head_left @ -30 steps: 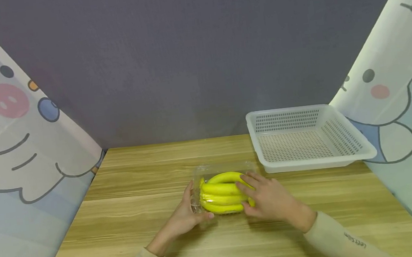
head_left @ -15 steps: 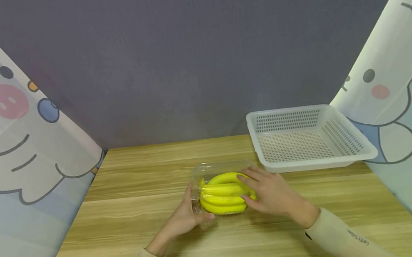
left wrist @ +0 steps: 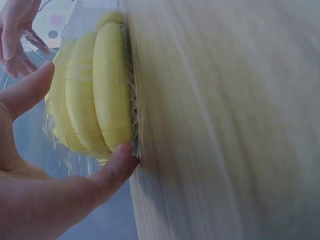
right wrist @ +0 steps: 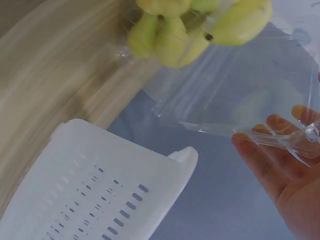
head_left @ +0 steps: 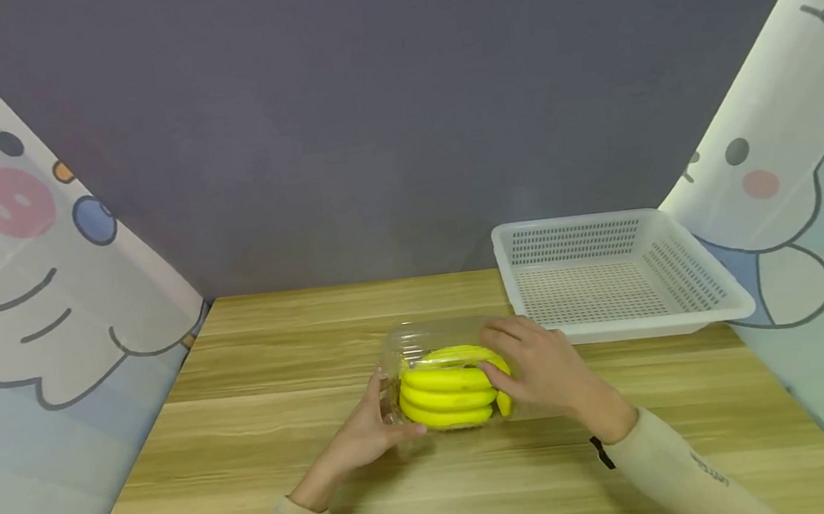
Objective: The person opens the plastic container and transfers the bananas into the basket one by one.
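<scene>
A bunch of yellow bananas point(head_left: 448, 401) lies in a clear plastic box point(left wrist: 80, 162) with a clear lid point(head_left: 420, 337), on the wooden table. The lid stands partly raised behind the fruit. My left hand point(head_left: 362, 440) grips the left end of the box, its thumb at the near corner. At the right end, my right hand point(head_left: 545, 370) holds the lid's edge. In the right wrist view, several fingers point(right wrist: 275, 172) show at the lid's rim, but the thumb is out of view there. Stem ends of the bananas point right.
A white perforated basket point(head_left: 630, 323) stands at the back right, close beyond my right hand. A dark grey wall point(head_left: 338, 131) rises behind the table point(head_left: 258, 374). Cartoon-printed panels point(head_left: 13, 332) flank both sides.
My right hand has shifted from the right end of the bananas back and up to the lid's edge. The lid has tilted somewhat. My left hand has stayed in place.
</scene>
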`<state>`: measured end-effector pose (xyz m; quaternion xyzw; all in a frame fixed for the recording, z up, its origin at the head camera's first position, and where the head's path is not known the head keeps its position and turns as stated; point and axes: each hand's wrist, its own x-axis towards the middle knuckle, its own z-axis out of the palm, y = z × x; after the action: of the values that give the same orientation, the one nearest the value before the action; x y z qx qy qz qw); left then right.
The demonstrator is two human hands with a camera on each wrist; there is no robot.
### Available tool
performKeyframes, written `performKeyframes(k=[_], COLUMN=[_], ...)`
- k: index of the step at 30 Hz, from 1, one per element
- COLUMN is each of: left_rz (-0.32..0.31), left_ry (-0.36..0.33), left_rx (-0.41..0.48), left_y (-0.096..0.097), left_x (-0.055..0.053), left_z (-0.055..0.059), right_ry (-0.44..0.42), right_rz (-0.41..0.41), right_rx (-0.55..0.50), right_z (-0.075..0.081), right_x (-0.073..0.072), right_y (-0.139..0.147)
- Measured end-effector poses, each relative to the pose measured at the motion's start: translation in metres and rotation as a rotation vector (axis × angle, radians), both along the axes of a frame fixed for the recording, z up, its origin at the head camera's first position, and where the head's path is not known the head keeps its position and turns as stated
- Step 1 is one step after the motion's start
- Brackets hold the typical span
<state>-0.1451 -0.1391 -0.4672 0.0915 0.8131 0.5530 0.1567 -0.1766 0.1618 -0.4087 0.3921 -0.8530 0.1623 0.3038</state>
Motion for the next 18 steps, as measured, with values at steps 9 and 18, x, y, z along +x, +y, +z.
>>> performKeyframes(k=[9,18], left_rz=[-0.009,-0.019], left_ry=[0.014,0.019], left_rx=[-0.017,-0.006], left_y=[0.0,-0.002], left_x=[-0.002,-0.001], left_z=[-0.001,-0.003], right_ry=[-0.025,-0.017], right_rz=[-0.012,0.012], right_rx=[-0.052,-0.137], right_z=[0.006,0.008], right_x=[-0.004,-0.012], right_y=[0.001,0.0])
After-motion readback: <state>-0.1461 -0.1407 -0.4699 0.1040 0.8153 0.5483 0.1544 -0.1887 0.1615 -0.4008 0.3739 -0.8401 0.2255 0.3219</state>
